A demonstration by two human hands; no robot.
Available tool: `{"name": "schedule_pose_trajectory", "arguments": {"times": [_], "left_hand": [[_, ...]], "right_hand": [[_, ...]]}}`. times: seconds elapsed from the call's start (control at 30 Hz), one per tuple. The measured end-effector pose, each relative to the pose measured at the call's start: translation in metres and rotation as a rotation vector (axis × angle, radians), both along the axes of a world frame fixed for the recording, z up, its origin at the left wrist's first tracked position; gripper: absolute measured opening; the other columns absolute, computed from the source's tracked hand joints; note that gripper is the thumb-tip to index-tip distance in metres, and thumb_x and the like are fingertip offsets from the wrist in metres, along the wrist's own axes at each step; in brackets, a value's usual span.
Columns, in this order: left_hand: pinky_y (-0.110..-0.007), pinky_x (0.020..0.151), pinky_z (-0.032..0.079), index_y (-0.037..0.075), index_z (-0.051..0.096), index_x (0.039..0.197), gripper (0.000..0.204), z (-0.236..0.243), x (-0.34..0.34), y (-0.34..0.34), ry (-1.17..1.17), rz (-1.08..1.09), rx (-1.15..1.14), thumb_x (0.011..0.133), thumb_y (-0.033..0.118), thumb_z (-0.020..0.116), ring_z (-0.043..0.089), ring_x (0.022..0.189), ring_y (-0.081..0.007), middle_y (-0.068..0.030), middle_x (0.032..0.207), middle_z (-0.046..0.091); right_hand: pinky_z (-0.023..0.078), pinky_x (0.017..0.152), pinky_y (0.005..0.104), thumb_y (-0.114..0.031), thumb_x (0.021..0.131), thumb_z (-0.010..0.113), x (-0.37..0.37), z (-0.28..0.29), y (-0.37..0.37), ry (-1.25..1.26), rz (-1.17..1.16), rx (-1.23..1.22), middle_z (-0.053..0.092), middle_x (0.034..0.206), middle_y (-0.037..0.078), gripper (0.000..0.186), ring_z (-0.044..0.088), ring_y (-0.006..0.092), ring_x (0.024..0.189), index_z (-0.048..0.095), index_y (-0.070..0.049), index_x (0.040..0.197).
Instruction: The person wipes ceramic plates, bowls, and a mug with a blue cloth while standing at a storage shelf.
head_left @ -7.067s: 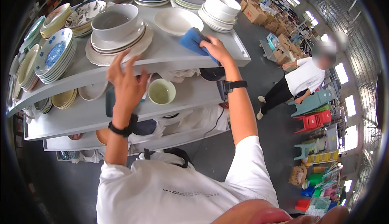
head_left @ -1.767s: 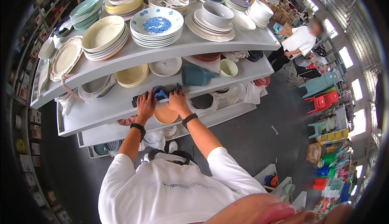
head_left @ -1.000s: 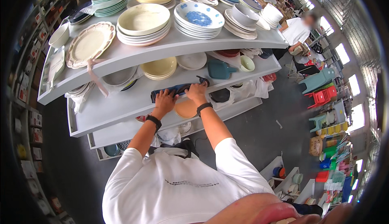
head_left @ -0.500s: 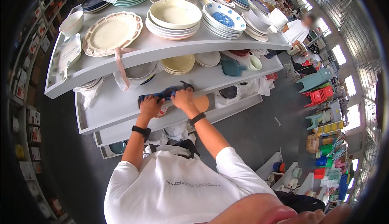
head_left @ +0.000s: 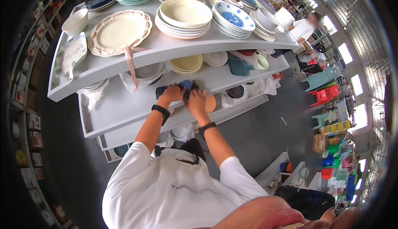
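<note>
My left hand point(head_left: 171, 94) is closed on a bunched dark and blue cloth point(head_left: 185, 86) on the middle shelf point(head_left: 116, 104), near its front edge. My right hand point(head_left: 195, 101) holds the right part of the same cloth, fingers bent, slightly blurred. Just behind and above the cloth sit a stack of yellow bowls point(head_left: 186, 63) and a teal square dish point(head_left: 239, 66) with a handle. A pink ribbon point(head_left: 130, 67) hangs from the upper shelf to the left of my hands. An orange dish point(head_left: 210, 103) shows below, partly hidden by my right hand.
The upper shelf point(head_left: 107, 65) holds several plate stacks and a scalloped plate point(head_left: 119, 33). Wrapped dishes point(head_left: 257, 89) lie on the lower shelf. A person point(head_left: 302, 31) in white stands at far right, near red chairs point(head_left: 325, 94). A storage rack point(head_left: 31, 88) runs along the left.
Seven seconds ago my hands were at the upper shelf's edge. Since half a second ago my left hand has moved up and right along the middle shelf, closer to my right hand.
</note>
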State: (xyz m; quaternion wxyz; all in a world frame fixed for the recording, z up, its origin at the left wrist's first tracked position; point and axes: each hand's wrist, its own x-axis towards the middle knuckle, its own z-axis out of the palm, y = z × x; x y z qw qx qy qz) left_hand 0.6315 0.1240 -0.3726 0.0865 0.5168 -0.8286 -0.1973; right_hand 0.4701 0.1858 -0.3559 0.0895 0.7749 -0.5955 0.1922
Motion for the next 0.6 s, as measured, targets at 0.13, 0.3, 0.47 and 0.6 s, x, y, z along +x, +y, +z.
{"name": "schedule_pose_trajectory", "arguments": {"times": [0.13,0.3,0.47,0.6], "left_hand": [[-0.058,0.097,0.046,0.01,0.07,0.115,0.044,0.026,-0.02,0.024,0.102,-0.042,-0.026,0.1,0.044,0.048,0.052,0.122,-0.0437,-0.0183,0.132,0.054],[-0.057,0.099,0.045,0.013,0.066,0.124,0.036,0.009,0.04,0.056,0.236,0.194,-0.013,0.091,0.027,0.059,0.053,0.121,-0.0416,-0.0145,0.126,0.057],[-0.058,0.1,0.044,0.012,0.062,0.125,0.042,0.022,0.102,0.058,0.089,0.146,0.071,0.084,0.014,0.055,0.053,0.122,-0.0398,-0.0155,0.126,0.057],[-0.056,0.094,0.047,0.007,0.063,0.119,0.039,0.006,0.154,0.063,-0.032,0.221,0.058,0.082,0.009,0.054,0.054,0.119,-0.0415,-0.0173,0.121,0.059]], "right_hand": [[0.03,0.112,0.0612,-0.052,0.087,0.063,-0.066,0.024,-0.048,0.088,-0.376,0.376,0.064,0.126,0.015,0.055,0.057,0.0359,0.124,0.067,-0.006,0.117],[0.042,0.105,0.0521,-0.059,0.088,0.059,-0.035,0.061,-0.056,0.043,-0.293,0.748,0.066,0.126,0.018,0.06,0.06,0.0377,0.12,0.07,-0.009,0.119],[0.049,0.097,0.0433,-0.067,0.083,0.061,0.017,0.059,-0.035,-0.319,0.088,0.879,0.068,0.118,0.023,0.071,0.064,0.0413,0.111,0.069,-0.004,0.113],[0.045,0.103,0.0473,-0.061,0.08,0.066,0.094,0.058,0.025,-0.184,0.222,0.802,0.064,0.122,0.027,0.076,0.059,0.0414,0.119,0.056,0.001,0.123]]}}
